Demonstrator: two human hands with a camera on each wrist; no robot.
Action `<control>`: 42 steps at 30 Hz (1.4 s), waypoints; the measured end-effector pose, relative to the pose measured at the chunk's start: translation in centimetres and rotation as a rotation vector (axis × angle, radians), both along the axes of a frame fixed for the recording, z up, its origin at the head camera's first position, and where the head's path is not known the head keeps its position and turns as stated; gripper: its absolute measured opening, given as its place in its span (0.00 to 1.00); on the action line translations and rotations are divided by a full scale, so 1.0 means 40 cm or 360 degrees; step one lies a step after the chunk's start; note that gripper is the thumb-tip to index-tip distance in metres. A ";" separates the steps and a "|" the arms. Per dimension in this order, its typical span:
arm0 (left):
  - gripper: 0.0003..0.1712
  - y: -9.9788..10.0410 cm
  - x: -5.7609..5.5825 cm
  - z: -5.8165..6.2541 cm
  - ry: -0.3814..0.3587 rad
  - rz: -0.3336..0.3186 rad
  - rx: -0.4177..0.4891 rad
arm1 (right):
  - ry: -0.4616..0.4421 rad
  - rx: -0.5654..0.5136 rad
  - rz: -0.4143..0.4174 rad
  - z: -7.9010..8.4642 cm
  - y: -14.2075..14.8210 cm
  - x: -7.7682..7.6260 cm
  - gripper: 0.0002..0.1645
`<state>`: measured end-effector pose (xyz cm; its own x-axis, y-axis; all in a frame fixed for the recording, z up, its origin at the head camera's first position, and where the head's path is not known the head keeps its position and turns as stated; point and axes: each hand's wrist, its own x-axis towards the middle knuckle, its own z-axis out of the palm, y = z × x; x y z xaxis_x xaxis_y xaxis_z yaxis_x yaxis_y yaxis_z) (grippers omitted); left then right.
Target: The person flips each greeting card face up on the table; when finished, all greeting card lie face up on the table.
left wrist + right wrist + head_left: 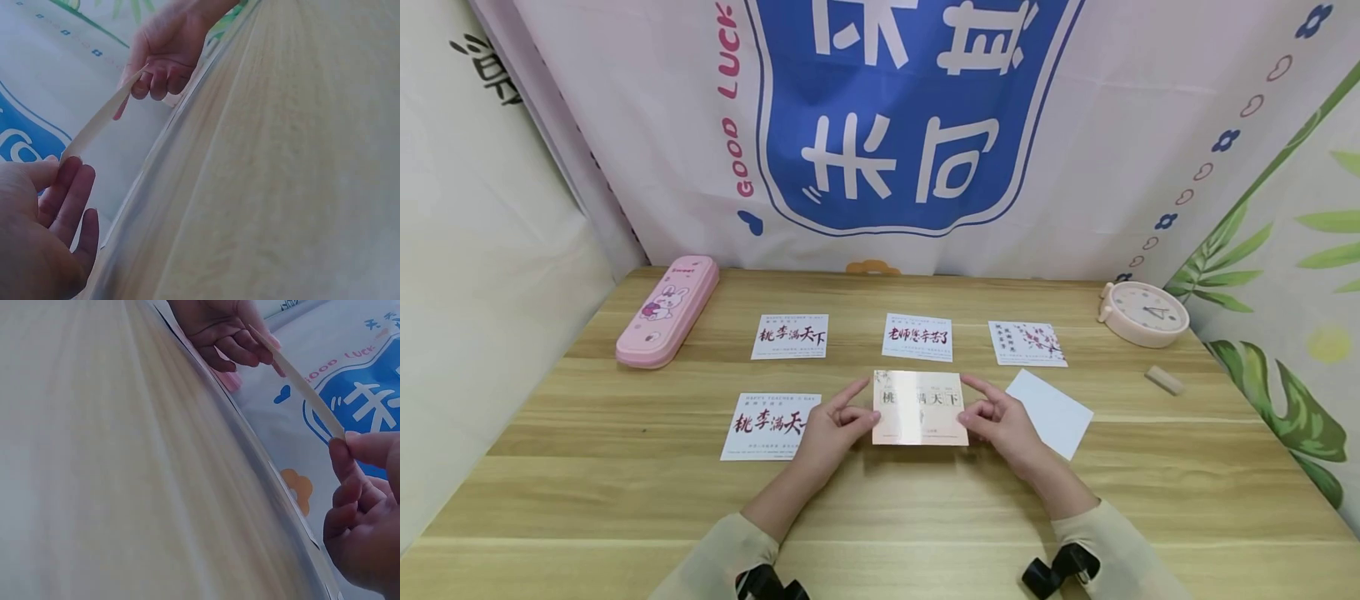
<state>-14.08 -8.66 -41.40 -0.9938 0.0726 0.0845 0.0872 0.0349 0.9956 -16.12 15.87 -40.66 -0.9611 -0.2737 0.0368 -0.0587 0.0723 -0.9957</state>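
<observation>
A cream card (919,429) with dark Chinese characters and a glare stripe is held up over the table, printed side toward the head camera. My left hand (831,429) pinches its left edge between thumb and fingers. At the opposite edge, my right hand (1011,433) grips it the same way. Both wrist views show the card (103,119) nearly edge-on, raised off the wooden tabletop (94,456). Beside my left hand lies a white card with red characters (763,427), partly covered by that hand. A blank white card (1060,412) lies tilted behind my right hand.
Along the back lie a card with red lettering (790,337), another such card (917,337) and a blossom-printed card (1028,344). A pink pencil case (667,312) stands at far left. On the right are a pink clock (1144,315) and a small beige block (1164,381).
</observation>
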 end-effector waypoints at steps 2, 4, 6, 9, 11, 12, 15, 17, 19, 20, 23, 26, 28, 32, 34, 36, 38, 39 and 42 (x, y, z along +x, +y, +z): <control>0.28 0.001 -0.001 -0.002 0.0006 0.0037 -0.0049 | 0.0036 0.0060 -0.0033 0.003 -0.006 0.001 0.32; 0.26 0.003 -0.001 -0.001 0.0013 0.0051 -0.0091 | 0.0062 0.0129 -0.0086 0.007 -0.011 0.003 0.31; 0.25 0.006 -0.001 0.000 0.0020 0.0056 -0.0115 | 0.0082 0.0193 -0.0121 0.011 -0.014 0.005 0.30; 0.24 0.010 0.001 0.003 0.0024 0.0053 -0.0147 | 0.0110 0.0284 -0.0126 0.017 -0.014 0.011 0.29; 0.24 0.011 0.002 0.002 0.0048 0.0052 -0.0191 | 0.0148 0.0349 -0.0091 0.018 -0.012 0.013 0.30; 0.24 0.012 0.003 0.002 0.0069 0.0045 -0.0221 | 0.0162 0.0380 -0.0068 0.017 -0.010 0.015 0.30; 0.24 0.014 0.007 -0.003 0.0175 0.0015 -0.0348 | 0.0174 0.0444 -0.0007 0.011 -0.003 0.022 0.32; 0.23 0.016 0.009 -0.009 0.0255 -0.0020 -0.0446 | 0.0179 0.0466 0.0039 0.002 0.002 0.027 0.34; 0.23 0.018 0.009 -0.014 0.0350 -0.0040 -0.0593 | 0.0224 0.0517 0.0079 -0.008 0.006 0.032 0.36; 0.23 0.019 0.009 -0.018 0.0383 -0.0049 -0.0671 | 0.0261 0.0557 0.0096 -0.014 0.008 0.033 0.37; 0.21 0.021 0.007 -0.024 0.0460 -0.0066 -0.0953 | 0.0359 0.0682 0.0114 -0.027 0.009 0.034 0.39; 0.23 0.023 0.008 -0.023 0.0462 -0.0085 -0.1208 | 0.0429 0.0847 0.0111 -0.037 0.005 0.033 0.40; 0.23 0.025 0.009 -0.021 0.0457 -0.0098 -0.1337 | 0.0460 0.0946 0.0101 -0.040 -0.001 0.033 0.40; 0.26 0.025 0.014 -0.015 0.0485 -0.0101 -0.1445 | 0.0496 0.1138 0.0078 -0.040 -0.015 0.034 0.35; 0.26 0.022 0.016 -0.015 0.0505 -0.0102 -0.1468 | 0.0480 0.1187 0.0070 -0.036 -0.020 0.035 0.33; 0.27 0.020 0.018 -0.013 0.0510 -0.0108 -0.1476 | 0.0470 0.1222 0.0076 -0.033 -0.024 0.036 0.33; 0.27 0.019 0.019 -0.013 0.0502 -0.0117 -0.1476 | 0.0461 0.1244 0.0071 -0.029 -0.026 0.038 0.33; 0.28 0.019 0.019 -0.013 0.0496 -0.0120 -0.1474 | 0.0463 0.1250 0.0068 -0.029 -0.027 0.038 0.33; 0.28 0.018 0.019 -0.013 0.0480 -0.0125 -0.1463 | 0.0473 0.1250 0.0062 -0.028 -0.026 0.039 0.32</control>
<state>-13.32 -7.92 -41.92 -0.9292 0.3028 0.2121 0.3696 0.7715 0.5179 -14.56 14.81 -41.80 -0.9309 -0.3583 0.0716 -0.3272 0.7304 -0.5995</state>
